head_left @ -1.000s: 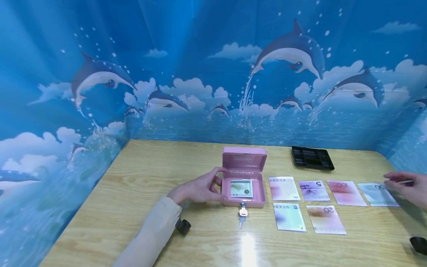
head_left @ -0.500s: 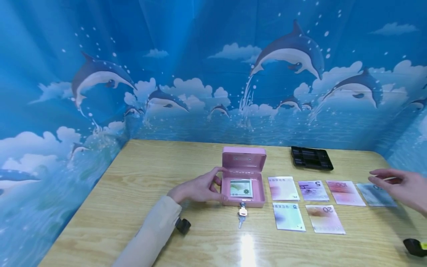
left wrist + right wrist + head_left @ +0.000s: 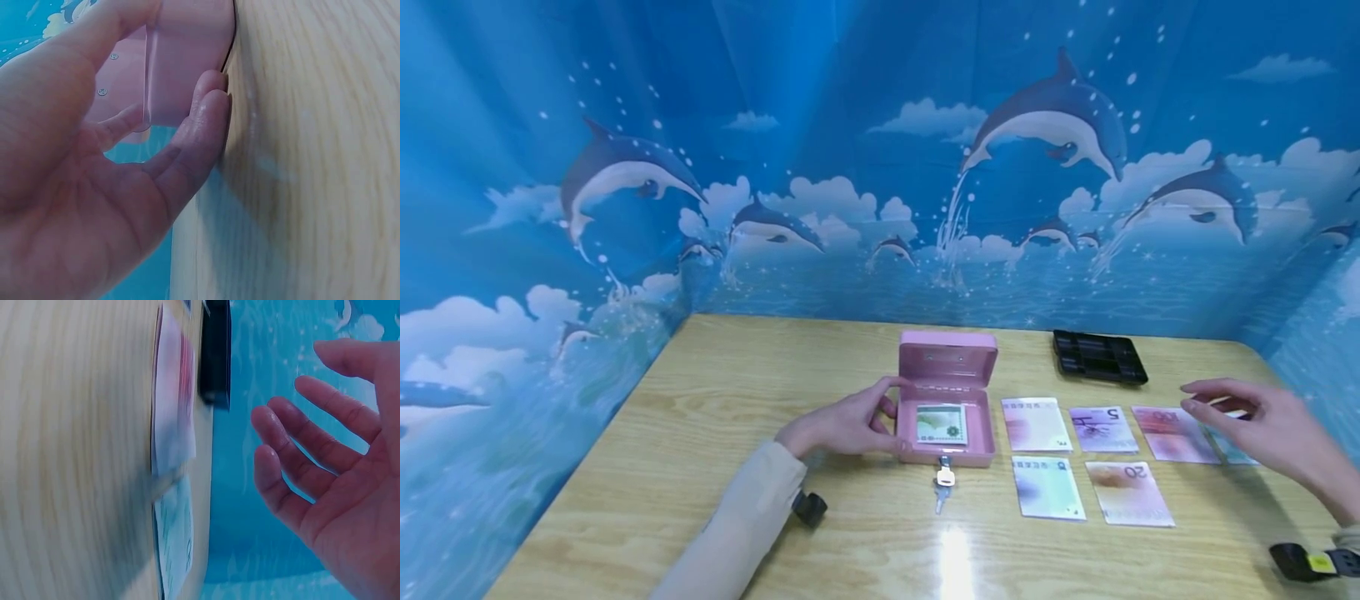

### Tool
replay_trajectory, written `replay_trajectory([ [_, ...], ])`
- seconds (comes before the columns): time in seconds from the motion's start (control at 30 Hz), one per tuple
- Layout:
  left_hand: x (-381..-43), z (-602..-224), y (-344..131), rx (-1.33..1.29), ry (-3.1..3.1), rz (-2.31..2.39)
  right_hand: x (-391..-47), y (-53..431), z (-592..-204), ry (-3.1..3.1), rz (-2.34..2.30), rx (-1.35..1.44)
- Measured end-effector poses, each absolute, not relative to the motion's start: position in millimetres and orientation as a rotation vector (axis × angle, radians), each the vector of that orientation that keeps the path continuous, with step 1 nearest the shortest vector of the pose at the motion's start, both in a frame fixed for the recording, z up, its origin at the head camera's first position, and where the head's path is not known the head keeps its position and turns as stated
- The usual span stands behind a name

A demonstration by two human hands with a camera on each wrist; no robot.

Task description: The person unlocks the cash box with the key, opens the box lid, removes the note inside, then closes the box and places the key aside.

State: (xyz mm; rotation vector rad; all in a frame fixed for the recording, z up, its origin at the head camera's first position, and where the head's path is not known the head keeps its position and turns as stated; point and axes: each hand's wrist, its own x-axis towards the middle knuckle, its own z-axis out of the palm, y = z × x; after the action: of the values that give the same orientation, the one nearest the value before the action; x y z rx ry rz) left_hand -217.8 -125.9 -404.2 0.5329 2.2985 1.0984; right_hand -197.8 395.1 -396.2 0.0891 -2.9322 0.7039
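Observation:
At the middle of the table, an open pink cash box (image 3: 977,458) has its lid raised, with a green banknote (image 3: 942,424) lying inside. My left hand (image 3: 842,423) holds the box by its left side, thumb at the front corner and fingers toward the hinge. Keys (image 3: 943,487) hang from the front lock. In the left wrist view, the fingers lie along the pink side wall (image 3: 187,56). My right hand (image 3: 1262,421) hovers with loosely bent fingers and holds nothing. Under it lie a red 100 banknote (image 3: 1172,433) and a partly hidden greenish banknote (image 3: 1240,455).
Right of the box lie a pink banknote (image 3: 1037,425), a purple 5 banknote (image 3: 1103,429), a bluish banknote (image 3: 1048,488) and an orange-pink 20 banknote (image 3: 1129,493). A black compartment tray (image 3: 1099,360) sits behind them. A dolphin-print curtain (image 3: 850,275) borders the wooden table (image 3: 737,367).
My right hand has moved left from the table's right side, passing above the greenish banknote to near the red one. The left hand and the cash box have stayed in place.

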Motion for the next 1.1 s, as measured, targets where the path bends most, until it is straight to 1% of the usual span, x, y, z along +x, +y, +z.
replay_trajectory([
  [0.57,-217,-403,-125,0.566,2.312,1.085,-186,338,-382,-2.901,0.900,0.337],
  [0.8,-217,-402,-124,0.550,2.320,1.076,-184,316,-384,-2.885,0.975,0.461],
  [1.1,-219,-402,-124,0.542,2.318,1.071,-183,297,-387,-2.873,0.986,0.540],
])
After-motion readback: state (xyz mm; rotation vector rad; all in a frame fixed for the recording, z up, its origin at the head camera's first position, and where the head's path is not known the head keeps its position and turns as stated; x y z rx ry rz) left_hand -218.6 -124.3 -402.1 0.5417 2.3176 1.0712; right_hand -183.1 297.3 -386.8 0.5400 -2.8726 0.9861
